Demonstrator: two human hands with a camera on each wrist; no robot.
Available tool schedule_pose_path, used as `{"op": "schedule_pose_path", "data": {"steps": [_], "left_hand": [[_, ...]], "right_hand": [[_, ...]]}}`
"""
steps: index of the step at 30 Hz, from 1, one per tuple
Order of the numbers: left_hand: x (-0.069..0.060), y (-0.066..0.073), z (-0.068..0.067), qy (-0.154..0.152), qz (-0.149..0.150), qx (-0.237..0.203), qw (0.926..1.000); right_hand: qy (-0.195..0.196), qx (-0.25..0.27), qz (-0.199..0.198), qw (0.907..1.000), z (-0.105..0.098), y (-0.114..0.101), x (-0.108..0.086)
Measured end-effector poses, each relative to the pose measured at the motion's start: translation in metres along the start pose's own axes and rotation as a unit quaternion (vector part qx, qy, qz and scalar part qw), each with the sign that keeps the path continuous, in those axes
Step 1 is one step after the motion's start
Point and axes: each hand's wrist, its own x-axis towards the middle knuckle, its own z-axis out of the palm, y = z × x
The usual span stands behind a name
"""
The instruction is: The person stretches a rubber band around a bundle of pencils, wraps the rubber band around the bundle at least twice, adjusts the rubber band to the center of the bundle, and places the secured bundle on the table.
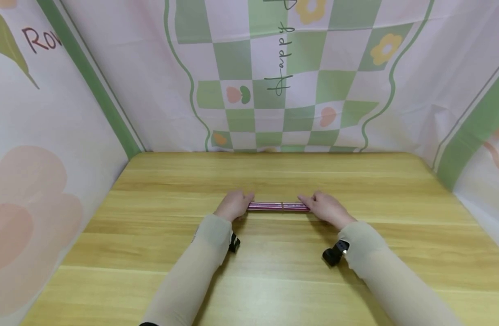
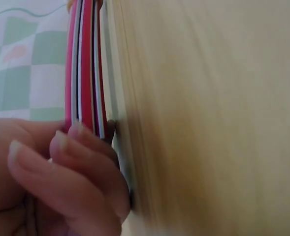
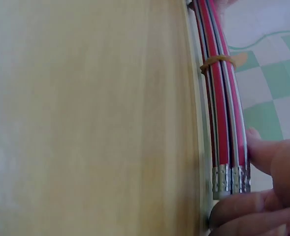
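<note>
A bundle of red and silver striped pencils [image 1: 269,207] lies crosswise just above the middle of the table, bound by a tan rubber band [image 3: 217,61]. My left hand [image 1: 234,204] pinches the bundle's left end between thumb and curled fingers; the pencil tips are hidden there. At the other end, my right hand [image 1: 325,207] grips near the metal eraser ferrules [image 3: 228,178], its thumb along the side and fingers at the tip. In the left wrist view the pencils [image 2: 85,64] run away from the fingers.
The light wooden table [image 1: 273,280] spreads around both hands. Behind it hangs a curtain [image 1: 269,90] with green and white checks, and similar printed cloth covers both sides. Black wrist cameras [image 1: 334,254] hang under the sleeves.
</note>
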Motion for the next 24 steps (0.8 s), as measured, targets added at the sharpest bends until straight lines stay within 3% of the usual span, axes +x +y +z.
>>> {"op": "schedule_pose_path", "data": {"steps": [5, 12, 18, 24], "left_hand": [[-0.002, -0.007, -0.002, -0.017, 0.016, -0.053, 0.9983], [-0.012, -0.01, -0.005, -0.008, 0.028, -0.057, 0.9979], [-0.016, -0.008, -0.002, -0.001, 0.036, -0.059, 0.9976], [-0.021, -0.006, -0.001, 0.002, 0.044, -0.089, 0.9951]], "right_hand": [[-0.027, 0.086, -0.004, 0.9959, -0.002, 0.009, -0.004], [-0.058, 0.193, -0.029, 0.9791, -0.002, 0.017, -0.008], [-0.047, 0.197, -0.008, 0.9792, -0.001, 0.021, -0.008], [-0.034, 0.2, -0.01, 0.9792, 0.0, 0.021, -0.007]]}}
